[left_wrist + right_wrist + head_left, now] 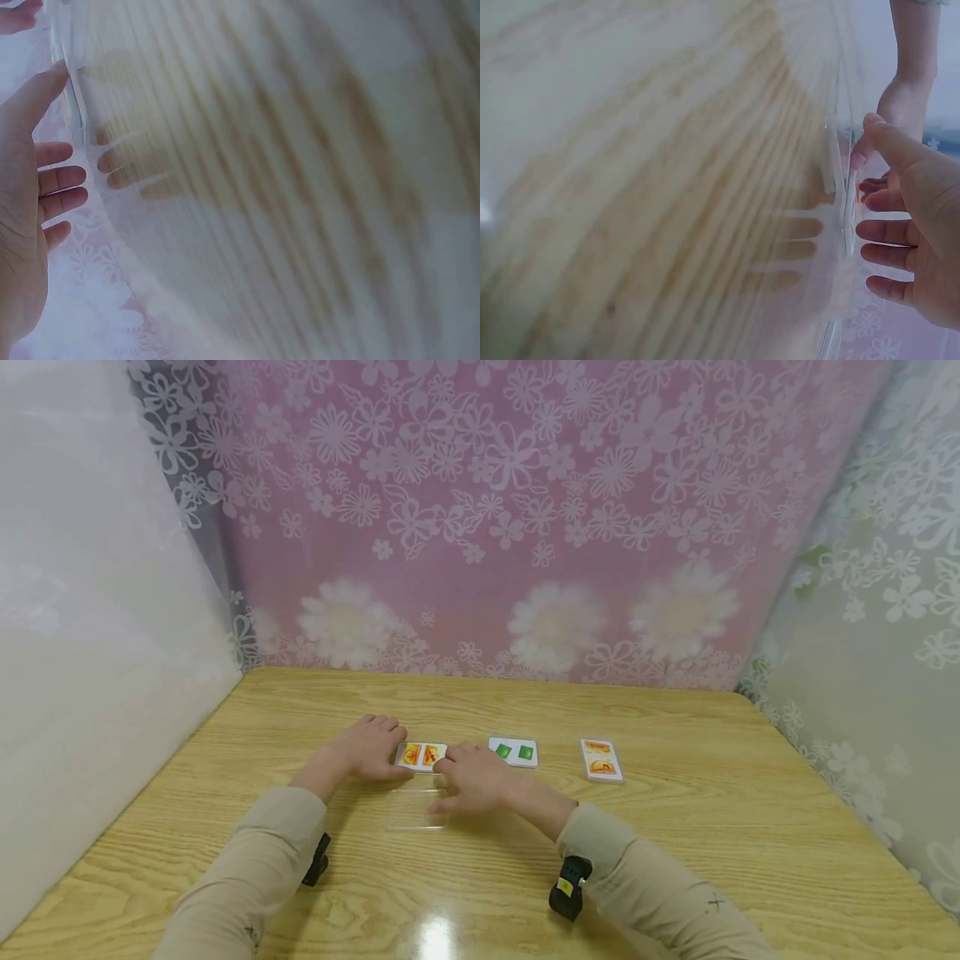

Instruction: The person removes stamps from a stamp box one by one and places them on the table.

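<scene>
Left hand, right hand: fingers straight, grasping nothing | picture cards between them, below-left of frame centre | clear plastic below | green-marked cards, orange cards rightward | apparently aligning; next likely calls for even two-sided pressure

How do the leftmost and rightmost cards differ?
The leftmost card lies lengthwise left to right; the rightmost card front to back. The leftmost card sits between the left hand and right hand; the rightmost card lies apart from both. Both show orange print on white.
</scene>
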`<move>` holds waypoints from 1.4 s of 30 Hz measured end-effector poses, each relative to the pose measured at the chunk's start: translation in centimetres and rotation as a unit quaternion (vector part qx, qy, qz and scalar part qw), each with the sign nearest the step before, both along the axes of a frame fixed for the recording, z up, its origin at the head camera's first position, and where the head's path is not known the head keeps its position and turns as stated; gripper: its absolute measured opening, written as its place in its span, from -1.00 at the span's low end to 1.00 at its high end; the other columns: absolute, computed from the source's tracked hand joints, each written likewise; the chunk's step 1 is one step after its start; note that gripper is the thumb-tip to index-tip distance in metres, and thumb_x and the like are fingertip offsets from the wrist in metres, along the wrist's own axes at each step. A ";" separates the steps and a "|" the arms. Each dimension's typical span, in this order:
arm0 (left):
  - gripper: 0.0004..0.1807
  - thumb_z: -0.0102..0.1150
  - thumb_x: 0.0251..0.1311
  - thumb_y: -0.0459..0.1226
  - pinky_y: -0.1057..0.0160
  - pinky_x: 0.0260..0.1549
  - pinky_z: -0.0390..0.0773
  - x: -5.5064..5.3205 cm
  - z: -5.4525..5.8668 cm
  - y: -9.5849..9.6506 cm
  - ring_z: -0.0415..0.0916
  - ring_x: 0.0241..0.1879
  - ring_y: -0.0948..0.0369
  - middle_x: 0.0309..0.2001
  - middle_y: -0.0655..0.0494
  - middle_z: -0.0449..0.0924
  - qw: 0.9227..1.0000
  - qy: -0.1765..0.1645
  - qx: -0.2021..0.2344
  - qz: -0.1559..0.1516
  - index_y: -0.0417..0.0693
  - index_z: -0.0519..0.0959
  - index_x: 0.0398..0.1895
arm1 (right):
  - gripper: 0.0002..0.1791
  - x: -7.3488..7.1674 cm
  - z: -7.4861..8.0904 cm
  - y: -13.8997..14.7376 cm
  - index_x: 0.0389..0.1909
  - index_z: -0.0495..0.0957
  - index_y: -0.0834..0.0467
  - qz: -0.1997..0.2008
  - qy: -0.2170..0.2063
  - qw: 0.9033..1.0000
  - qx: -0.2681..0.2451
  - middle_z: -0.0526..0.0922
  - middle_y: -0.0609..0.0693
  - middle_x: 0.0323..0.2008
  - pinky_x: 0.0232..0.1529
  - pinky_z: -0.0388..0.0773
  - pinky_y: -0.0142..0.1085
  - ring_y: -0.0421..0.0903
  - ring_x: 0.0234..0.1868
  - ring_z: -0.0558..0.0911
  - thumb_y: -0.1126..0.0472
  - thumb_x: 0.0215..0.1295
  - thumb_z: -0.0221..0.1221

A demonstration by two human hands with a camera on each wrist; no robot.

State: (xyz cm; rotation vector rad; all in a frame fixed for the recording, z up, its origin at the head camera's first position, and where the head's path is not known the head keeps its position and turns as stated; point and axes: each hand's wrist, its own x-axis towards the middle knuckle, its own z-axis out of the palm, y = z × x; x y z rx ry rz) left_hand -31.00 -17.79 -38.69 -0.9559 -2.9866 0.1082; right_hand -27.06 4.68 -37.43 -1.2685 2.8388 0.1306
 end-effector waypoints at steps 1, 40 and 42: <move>-0.25 0.00 0.09 0.27 -0.05 0.17 0.18 -0.1 -0.2 0.0 0.31 0.11 -0.02 0.01 -0.02 0.43 1.000 0.004 -0.003 -0.001 -0.17 0.42 0.08 | -0.25 -0.1 0.1 0.1 0.17 0.42 0.08 -0.005 -0.004 1.000 -0.004 0.47 -0.06 -0.02 -0.01 0.39 -0.16 -0.10 -0.01 0.43 -0.39 0.16 -0.01; -0.25 -0.01 0.10 0.27 -0.07 0.14 0.21 -0.1 0.0 0.0 0.31 0.10 -0.04 0.00 -0.05 0.43 1.000 0.005 -0.007 -0.006 -0.21 0.45 0.03 | -0.42 -6.7 -1.2 -1.1 0.10 0.43 0.30 -0.115 -0.200 0.934 -0.274 0.54 0.09 -0.16 -0.16 0.47 -0.22 -0.05 -0.15 0.52 0.02 0.17 0.25; -0.23 -0.02 0.10 0.28 -0.07 0.15 0.20 -0.1 0.0 0.0 0.30 0.10 -0.04 0.00 -0.06 0.43 1.000 0.002 -0.010 -0.006 -0.22 0.45 0.04 | -0.43 -6.7 -1.5 -1.1 0.08 0.45 0.29 -0.118 -0.198 0.934 -0.273 0.55 0.06 -0.18 -0.16 0.46 -0.24 -0.08 -0.17 0.51 0.01 0.16 0.26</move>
